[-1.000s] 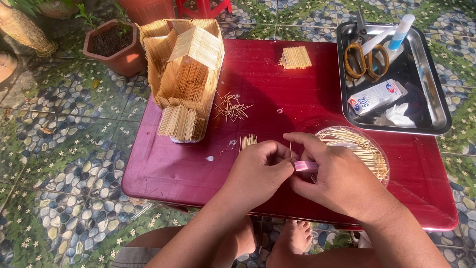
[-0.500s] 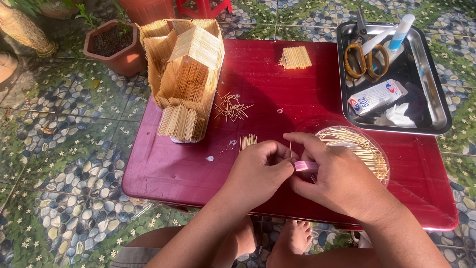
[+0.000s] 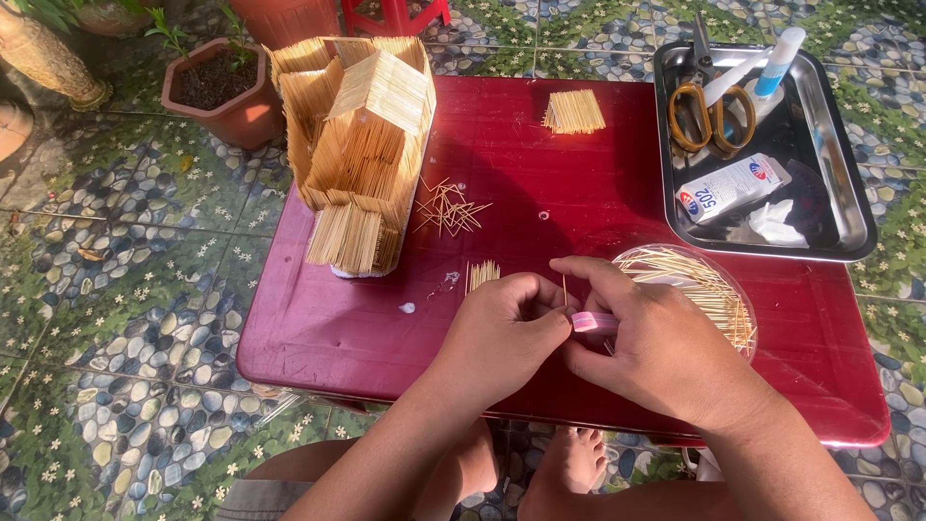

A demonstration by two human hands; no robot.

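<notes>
Head view: my two hands meet over the near edge of the red table [image 3: 367, 328].
Left fingers [image 3: 540, 314]: pinched shut on a single toothpick [image 3: 564, 289], its long axis upright, tip pointing up.
Right hand [image 3: 666, 352]: closed around a small pink cutter [image 3: 593, 321], which touches the foot of the toothpick.
Left hand [image 3: 502, 338]: nearer the stick; right thumb arches over it.
Supply: clear round dish of toothpicks [image 3: 704, 289], just beside my right hand, far side.
Cut pieces: short bundle [image 3: 482, 273] just beyond my left knuckles.
Further out: stick-built model house [image 3: 362, 145], far left; steel tray [image 3: 849, 193] with scissors [image 3: 704, 106], far right.
</notes>
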